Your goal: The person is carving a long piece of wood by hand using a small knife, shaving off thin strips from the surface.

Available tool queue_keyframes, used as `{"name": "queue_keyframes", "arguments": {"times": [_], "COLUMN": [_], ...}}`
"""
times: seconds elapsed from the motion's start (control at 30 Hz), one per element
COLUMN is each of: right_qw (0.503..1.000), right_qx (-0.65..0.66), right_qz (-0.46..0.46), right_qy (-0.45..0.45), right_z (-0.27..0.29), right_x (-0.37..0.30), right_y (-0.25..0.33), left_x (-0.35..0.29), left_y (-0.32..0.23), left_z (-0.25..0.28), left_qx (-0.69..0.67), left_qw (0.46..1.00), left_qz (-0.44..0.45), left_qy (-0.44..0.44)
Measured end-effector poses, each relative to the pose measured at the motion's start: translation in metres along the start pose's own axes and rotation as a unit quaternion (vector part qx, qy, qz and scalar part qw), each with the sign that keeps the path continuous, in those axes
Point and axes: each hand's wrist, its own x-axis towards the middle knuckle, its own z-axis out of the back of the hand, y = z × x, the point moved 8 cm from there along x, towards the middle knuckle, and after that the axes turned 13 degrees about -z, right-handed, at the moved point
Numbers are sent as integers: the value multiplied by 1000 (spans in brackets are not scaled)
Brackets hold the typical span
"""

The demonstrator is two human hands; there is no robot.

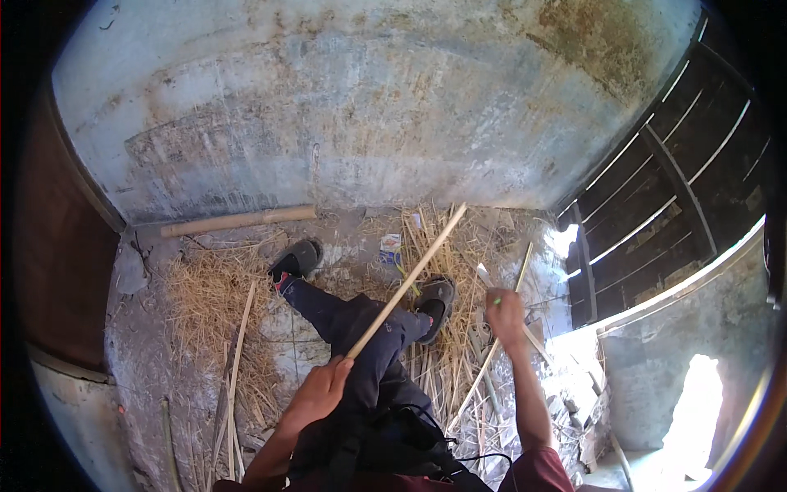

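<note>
We hold a long pale bamboo strip in our left hand, fingers wrapped tight around its lower end; it slants up and to the right across our dark-trousered knees and ends above the straw near the foot of the wall. Our right hand is closed on a blade with a pale tip, though the handle is hidden in the fist and we can only guess it is a knife. A second thin strip stands just behind that hand; whether the hand touches it is hard to tell.

Both shoes rest on the concrete floor, among loose straw and more split strips lying under and beside our legs. A thick bamboo pole lies along the foot of the stained grey wall. To the right, a dark slatted gate lets in glare that washes out the floor beside it. Our lap and a black strap crowd the lower edge.
</note>
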Motion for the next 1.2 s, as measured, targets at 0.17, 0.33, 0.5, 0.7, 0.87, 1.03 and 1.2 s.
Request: {"name": "queue_keyframes", "arguments": {"times": [0.17,0.33,0.5,0.7,0.87,1.03,1.2], "right_qw": [988,988,996,958,971,953,951], "right_qx": [-23,-18,-39,-96,16,113,241], "right_qz": [26,43,-5,-269,-239,-232,-151], "right_qy": [153,145,79,-12,21,160,123], "right_z": [-19,-23,-53,-36,-16,-49,-28], "right_x": [-40,-46,-13,87,43,-13,-19], "right_y": [112,138,98,-176,-205,-169,-48], "left_x": [31,42,32,1,1,-1,-2], "left_y": [-35,-60,-49,-42,15,37,34], "left_z": [-26,-33,-29,-26,3,-12,-30], "left_qx": [-9,129,199,163,54,-203,-319], "left_qw": [999,991,979,985,998,975,938], "left_qz": [-41,-44,-26,-12,14,75,108], "left_qy": [22,-8,-32,47,2,44,85]}}
